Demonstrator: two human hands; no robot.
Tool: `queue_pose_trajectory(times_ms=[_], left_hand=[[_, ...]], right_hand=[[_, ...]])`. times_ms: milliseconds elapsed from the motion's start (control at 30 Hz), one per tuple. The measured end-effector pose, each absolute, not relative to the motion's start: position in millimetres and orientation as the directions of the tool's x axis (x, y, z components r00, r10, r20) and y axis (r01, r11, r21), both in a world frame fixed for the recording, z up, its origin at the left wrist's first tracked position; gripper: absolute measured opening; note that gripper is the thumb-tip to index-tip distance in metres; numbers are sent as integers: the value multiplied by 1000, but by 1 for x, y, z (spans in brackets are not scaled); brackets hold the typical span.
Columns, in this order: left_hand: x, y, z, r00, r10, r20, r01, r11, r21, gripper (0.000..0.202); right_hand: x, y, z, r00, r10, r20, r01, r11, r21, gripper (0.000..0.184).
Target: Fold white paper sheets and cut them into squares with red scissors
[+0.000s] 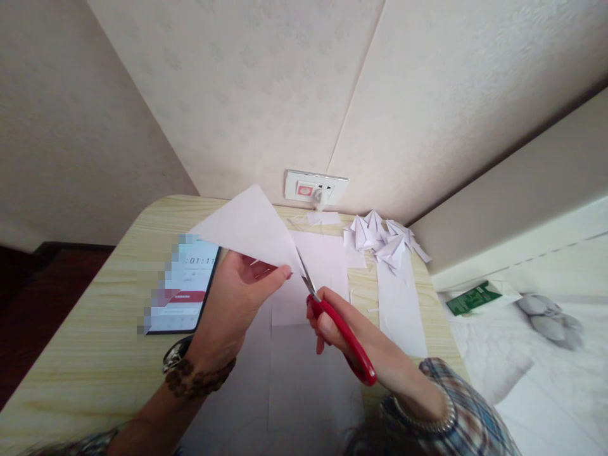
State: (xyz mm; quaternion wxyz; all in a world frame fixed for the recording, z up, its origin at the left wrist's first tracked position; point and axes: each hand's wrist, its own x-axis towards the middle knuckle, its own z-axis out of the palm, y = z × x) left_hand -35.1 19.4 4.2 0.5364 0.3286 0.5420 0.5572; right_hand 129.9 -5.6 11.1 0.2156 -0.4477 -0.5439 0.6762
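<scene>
Soft, even daylight fills the scene, brightest on the bed (546, 380) at 4 o'clock, where white cloth nearly washes out. Shadows on the tabletop (95, 354) are faint. Wide-angle distortion bends the wall seams, the phone screen (183, 285) is pixelated, and the bottom edge blurs.

Home bedroom. Wallpapered walls (266, 95) with a socket (315, 187), bed (532, 354) with printed sheet just beside small wood-grain worktop (95, 354).

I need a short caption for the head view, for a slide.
Left hand holds a white paper triangle; right hand brings red scissors to its corner above a table.
</scene>
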Motion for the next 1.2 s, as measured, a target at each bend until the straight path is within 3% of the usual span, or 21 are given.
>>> queue_pose_trajectory(times_ms=[567, 1200], left_hand=[[-33, 19, 6, -163, 980, -114, -238, 73, 969, 37], [-32, 18, 7, -174, 977, -125, -275, 74, 959, 44]], right_hand=[[134, -7, 8, -533, 768, -355, 156, -323, -934, 42], [132, -8, 10, -526, 767, -367, 146, -343, -928, 44]])
